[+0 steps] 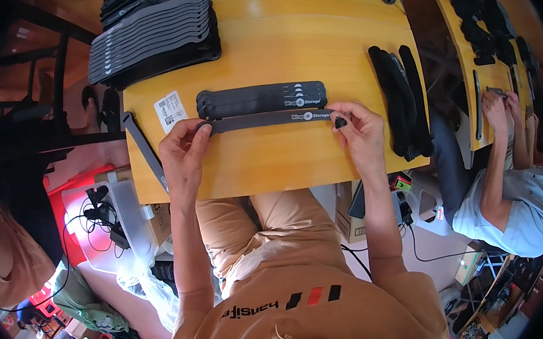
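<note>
Long, flat and cloth-like, a dark grey strap (263, 121), stretched out straight above a smooth yellow wooden table (285, 161), just on the near side of a flat pile of straps (252, 100). On the far left, a ridged stack of straps (149, 41), cut off at the top. Strap ends partly covered, hard to see. Both ends pinched, by left hand (184, 150) and right hand (362, 139), with a small black piece (340, 122) at the right.

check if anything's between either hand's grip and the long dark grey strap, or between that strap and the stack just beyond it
Nothing visible: the left hand and right hand each grip an end of the long, flat dark grey strap, and the stacked dark grey straps lie directly beyond.
</note>
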Motion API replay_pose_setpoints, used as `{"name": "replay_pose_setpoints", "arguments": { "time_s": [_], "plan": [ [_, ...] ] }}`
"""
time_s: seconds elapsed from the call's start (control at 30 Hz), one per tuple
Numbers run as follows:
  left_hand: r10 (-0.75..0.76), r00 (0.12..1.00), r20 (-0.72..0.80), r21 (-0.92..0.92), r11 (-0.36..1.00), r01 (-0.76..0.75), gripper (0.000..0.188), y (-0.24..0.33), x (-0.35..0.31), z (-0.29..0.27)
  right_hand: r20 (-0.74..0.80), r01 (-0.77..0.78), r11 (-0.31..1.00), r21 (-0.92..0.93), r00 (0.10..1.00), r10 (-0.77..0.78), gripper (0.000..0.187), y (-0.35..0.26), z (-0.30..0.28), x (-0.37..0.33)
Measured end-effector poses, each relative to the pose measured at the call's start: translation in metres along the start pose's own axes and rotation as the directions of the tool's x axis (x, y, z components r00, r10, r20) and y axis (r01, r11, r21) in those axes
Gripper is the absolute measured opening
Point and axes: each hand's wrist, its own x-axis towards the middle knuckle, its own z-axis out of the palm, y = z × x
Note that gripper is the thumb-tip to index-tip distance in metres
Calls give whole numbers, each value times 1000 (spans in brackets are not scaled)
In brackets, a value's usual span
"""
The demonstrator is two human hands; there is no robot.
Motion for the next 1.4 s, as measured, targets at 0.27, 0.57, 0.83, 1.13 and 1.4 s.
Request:
{"name": "replay_pose_setpoints", "arguments": {
  "time_s": [0.27, 0.57, 0.83, 1.13, 1.4],
  "plan": [
    [25, 995, -101, 110, 994, -14, 8, -3, 9, 9, -130, 127, 992, -12, 983, -127, 16, 17, 9, 13],
    [27, 990, -137, 103, 995, -13, 8, -7, 13, 13, -192, 128, 988, -86, 971, -142, 15, 23, 11, 16],
    [7, 991, -137, 92, 996, 5, 8, -6, 12, 15, -203, 90, 993, -79, 974, -105, 13, 19, 10, 14],
    [-21, 992, -122, -4, 1000, 21, 7, -8, 12, 13, -186, 22, 998, -65, 982, -34, 17, 14, 10, 14],
    [-30, 992, -123, 14, 999, 32, 8, -4, 12, 14, -221, 14, 997, -72, 975, -29, 19, 12, 11, 17]
  ]
}}
